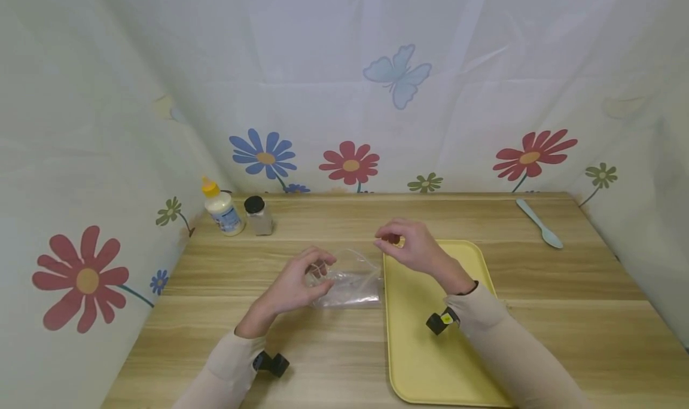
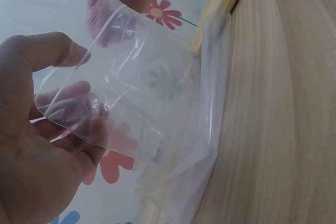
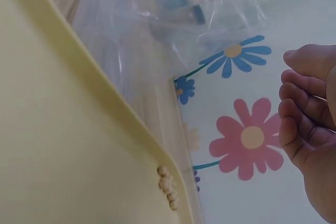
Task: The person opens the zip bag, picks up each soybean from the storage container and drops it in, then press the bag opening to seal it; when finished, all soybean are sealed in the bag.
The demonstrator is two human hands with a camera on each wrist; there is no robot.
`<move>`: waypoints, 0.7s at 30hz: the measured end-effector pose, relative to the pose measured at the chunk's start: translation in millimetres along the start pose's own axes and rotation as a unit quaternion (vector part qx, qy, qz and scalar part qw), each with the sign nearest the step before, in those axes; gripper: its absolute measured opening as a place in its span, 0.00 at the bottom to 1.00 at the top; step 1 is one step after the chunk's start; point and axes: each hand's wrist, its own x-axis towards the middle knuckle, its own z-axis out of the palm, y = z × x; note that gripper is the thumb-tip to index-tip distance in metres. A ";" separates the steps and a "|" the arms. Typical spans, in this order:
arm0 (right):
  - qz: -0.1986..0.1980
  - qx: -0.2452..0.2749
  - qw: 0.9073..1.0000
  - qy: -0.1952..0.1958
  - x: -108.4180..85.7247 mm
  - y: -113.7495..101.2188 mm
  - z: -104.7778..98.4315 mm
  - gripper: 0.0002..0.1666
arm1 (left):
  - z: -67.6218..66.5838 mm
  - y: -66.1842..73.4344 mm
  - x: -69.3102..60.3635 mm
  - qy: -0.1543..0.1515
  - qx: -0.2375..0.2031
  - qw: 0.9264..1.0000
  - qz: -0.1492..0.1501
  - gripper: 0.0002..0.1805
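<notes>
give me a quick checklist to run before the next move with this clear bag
1. Left hand on clear bag: ok, fingers touching it.
2. Right hand free: ok, nothing visible in it.
3. Bag mouth wide open: cannot tell, see-through film.
4. Small tan pieces on yellow tray: ok, clumped near a corner.
5. Spoon in hand: not ok, lying on the table.
6. Jar capped: ok, black lid on.

A: Which type of site do we identify?
B: We identify an enclosed tabletop station. We observe pale sheeting [image 1: 301, 50] printed with flowers [image 1: 350, 165] and a butterfly [image 1: 401, 77] along the left, rear and right sides of a wood-grain table [image 1: 334, 361].
A: Can we classify the building?
B: We cannot tell: the sheeting hides whether it is a home, lab or workshop.
</notes>
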 end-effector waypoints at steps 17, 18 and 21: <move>0.115 -0.032 0.990 -0.068 -12.0 31.2 7.4 0.07 | 2.0 -1.0 -0.3 -0.006 -0.015 1.000 -0.001 0.21; 0.122 -0.035 0.989 -0.073 -12.3 33.1 8.1 0.07 | 1.9 -1.0 -0.1 -0.006 -0.016 1.000 0.000 0.21; 0.134 -0.037 0.987 -0.083 -12.6 37.5 9.4 0.07 | 1.5 -1.1 0.3 -0.006 -0.019 1.000 0.001 0.20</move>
